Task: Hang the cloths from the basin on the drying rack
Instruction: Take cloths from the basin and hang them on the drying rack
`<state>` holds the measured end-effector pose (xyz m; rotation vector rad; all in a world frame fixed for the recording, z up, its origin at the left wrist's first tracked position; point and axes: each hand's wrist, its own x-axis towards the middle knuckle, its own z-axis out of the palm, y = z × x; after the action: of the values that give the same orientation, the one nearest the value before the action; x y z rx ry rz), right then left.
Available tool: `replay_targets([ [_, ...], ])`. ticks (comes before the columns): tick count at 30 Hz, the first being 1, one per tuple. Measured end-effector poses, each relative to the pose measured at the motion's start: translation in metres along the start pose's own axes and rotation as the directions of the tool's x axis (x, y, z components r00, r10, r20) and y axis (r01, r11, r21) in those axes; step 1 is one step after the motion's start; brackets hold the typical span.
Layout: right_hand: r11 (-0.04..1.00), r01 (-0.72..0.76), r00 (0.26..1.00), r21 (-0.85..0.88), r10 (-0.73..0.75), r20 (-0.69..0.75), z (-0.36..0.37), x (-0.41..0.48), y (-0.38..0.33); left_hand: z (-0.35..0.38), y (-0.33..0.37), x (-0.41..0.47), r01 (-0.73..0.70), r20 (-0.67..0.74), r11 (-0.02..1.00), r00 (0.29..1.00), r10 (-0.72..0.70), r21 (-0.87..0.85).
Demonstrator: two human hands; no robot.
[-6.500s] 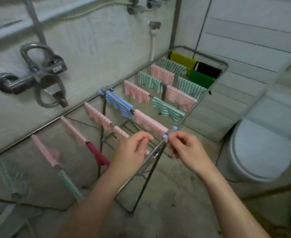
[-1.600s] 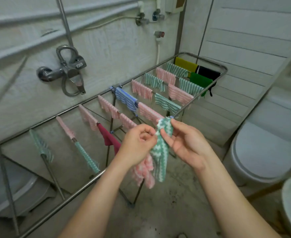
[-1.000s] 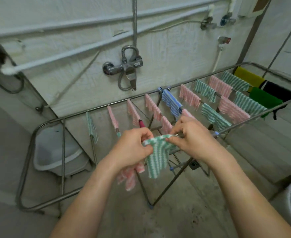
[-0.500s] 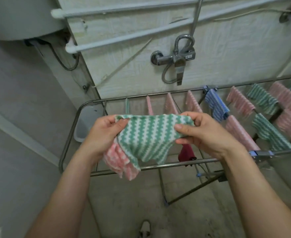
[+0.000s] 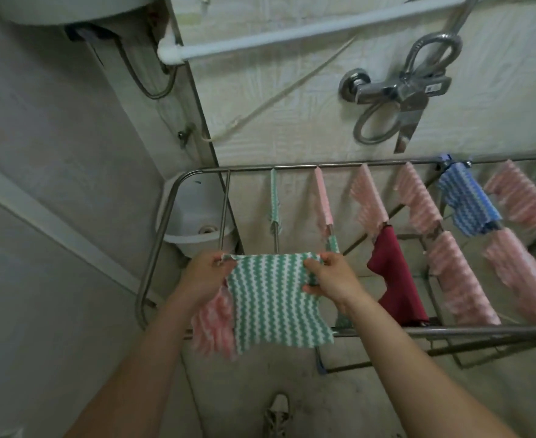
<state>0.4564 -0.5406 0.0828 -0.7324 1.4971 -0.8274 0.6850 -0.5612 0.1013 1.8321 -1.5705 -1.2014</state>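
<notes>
In the head view, both forearms reached forward and down toward the left end of the drying rack, wrists roughly level and the hands well apart. The left hand pinched the top left corner of the green zigzag cloth between thumb and curled fingers. The right hand pinched the top right corner the same way, its back turned to the camera. Between them the cloth was stretched flat and hung down across the rack's near rail; whether it touched the rail could not be told. A pink striped cloth dangled from under the left hand, partly behind the green one's left edge.

Beyond the hands, the rack's bars carried pink cloths, a maroon cloth just to the right of the right hand, and a blue cloth farther right. The white basin sat behind the rack's left corner, by the wall. A chrome faucet was fixed to the wall above the rack. A shoe showed on the floor between the forearms.
</notes>
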Motion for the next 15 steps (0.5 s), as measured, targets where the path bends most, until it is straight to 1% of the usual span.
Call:
replay_targets([
  [3,0.999,0.029,1.0,-0.029,-0.03,-0.007,0.013,0.007,-0.001,-0.01,-0.011,0.006,0.038,-0.002,0.999,0.999,-0.038,-0.03],
  [5,0.999,0.027,0.999,-0.039,-0.025,0.04,0.032,0.021,-0.005,-0.024,-0.021,0.013,0.076,-0.034,0.995,0.996,-0.079,-0.069],
  [7,0.999,0.011,0.996,-0.049,-0.007,0.091,0.047,0.029,-0.008,-0.036,-0.028,0.013,0.103,-0.059,0.994,0.993,-0.105,-0.037],
  [9,0.998,-0.015,0.992,-0.064,0.023,0.125,0.062,0.038,-0.012,-0.046,-0.037,0.018,0.116,-0.078,0.993,0.99,-0.114,0.027],
  [11,0.994,-0.002,0.991,-0.113,0.017,0.13,0.073,0.046,-0.013,-0.053,-0.044,0.023,0.116,-0.095,0.986,0.99,-0.105,0.122],
  [13,0.989,0.006,0.989,-0.148,0.016,0.147,0.087,0.056,-0.014,-0.061,-0.054,0.032,0.131,-0.146,0.962,0.984,-0.098,0.241],
  [15,0.99,-0.025,0.988,-0.139,0.045,0.148,0.099,0.064,-0.01,-0.063,-0.061,0.037,0.142,-0.199,0.935,0.977,-0.079,0.324],
])
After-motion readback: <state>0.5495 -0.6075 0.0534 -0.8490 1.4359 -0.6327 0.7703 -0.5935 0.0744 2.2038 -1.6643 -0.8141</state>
